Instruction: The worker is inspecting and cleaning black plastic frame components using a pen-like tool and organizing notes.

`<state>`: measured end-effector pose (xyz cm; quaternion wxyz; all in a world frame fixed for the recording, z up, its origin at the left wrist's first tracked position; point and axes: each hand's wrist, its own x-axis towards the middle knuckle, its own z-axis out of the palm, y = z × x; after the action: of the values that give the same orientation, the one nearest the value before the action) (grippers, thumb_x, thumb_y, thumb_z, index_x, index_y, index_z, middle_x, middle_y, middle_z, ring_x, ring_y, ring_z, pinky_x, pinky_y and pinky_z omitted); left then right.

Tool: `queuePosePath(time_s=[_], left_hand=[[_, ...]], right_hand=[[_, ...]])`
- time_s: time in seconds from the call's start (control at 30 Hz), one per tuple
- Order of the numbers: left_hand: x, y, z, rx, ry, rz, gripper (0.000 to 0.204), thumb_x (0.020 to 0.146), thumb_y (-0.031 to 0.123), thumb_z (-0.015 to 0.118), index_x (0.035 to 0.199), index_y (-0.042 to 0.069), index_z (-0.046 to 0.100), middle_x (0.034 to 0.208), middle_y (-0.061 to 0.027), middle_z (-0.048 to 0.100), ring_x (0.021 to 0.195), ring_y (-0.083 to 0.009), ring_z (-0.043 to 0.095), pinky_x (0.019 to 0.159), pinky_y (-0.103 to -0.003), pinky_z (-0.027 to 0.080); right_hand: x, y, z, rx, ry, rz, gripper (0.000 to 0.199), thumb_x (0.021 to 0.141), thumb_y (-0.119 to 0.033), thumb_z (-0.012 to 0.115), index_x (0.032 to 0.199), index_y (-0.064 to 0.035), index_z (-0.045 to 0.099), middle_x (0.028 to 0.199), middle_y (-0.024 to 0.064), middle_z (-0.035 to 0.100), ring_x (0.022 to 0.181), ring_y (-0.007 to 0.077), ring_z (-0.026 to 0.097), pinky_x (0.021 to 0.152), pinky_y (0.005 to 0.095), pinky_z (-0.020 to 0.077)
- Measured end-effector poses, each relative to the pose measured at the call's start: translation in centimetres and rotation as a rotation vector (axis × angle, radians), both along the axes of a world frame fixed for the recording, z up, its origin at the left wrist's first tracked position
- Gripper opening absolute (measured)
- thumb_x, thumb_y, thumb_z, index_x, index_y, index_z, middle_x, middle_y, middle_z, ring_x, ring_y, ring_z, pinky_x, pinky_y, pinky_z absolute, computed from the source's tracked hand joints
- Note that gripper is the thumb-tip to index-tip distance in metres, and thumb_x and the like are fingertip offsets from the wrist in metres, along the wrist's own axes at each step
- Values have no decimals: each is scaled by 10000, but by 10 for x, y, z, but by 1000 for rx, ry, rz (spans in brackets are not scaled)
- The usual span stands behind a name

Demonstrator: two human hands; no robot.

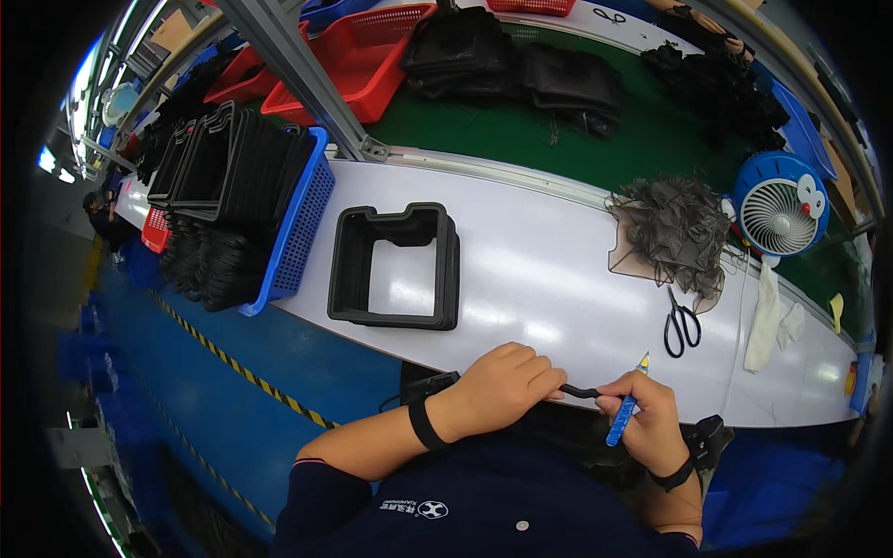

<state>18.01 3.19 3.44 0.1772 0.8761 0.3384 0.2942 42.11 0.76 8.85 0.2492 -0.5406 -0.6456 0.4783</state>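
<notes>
My left hand (507, 386) is closed on one end of a narrow black strip-like piece (580, 391), just past the table's near edge. The other end reaches the fingers of my right hand (649, 418). A slim blue-handled knife (621, 423) is also gripped in that right hand, its yellow neck and pointed tip aimed up and away from me. How far the black piece runs inside my left fist is hidden. Beyond my left hand, a stack of black rectangular frames (446, 270) with a notched far side lies on the white table (549, 279).
Scissors with black handles (682, 325) lie beside a heap of sheer dark mesh (674, 232). A blue fan (781, 205) and white gloves (765, 321) are at the right. At the left, a blue basket (296, 228) holds many black frames. Red bins (344, 60) stand behind a metal post (293, 74).
</notes>
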Motion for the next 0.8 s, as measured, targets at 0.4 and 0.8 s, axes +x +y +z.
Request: queuePosePath(time_s=[0.4, 0.8], left_hand=[[-61, -37, -37, -1079, -417, -28, 226, 1040, 251, 547, 953, 43, 568, 864, -35, 599, 858, -154, 591, 864, -315, 485], [-49, -46, -1, -843, -366, 26, 193, 1023, 217, 575, 976, 32, 598, 850, -46, 625, 764, -121, 590, 724, -263, 485]], right_hand=[[24, 11, -36, -42, 516, -428, 147, 975, -129, 653, 961, 5, 593, 707, 35, 591, 599, 106, 553, 582, 244, 464], [-63, 35, -11, 729, -154, 273, 352, 762, -146, 822, 1049, -37, 650, 917, 105, 684, 831, 273, 657, 806, 360, 513]])
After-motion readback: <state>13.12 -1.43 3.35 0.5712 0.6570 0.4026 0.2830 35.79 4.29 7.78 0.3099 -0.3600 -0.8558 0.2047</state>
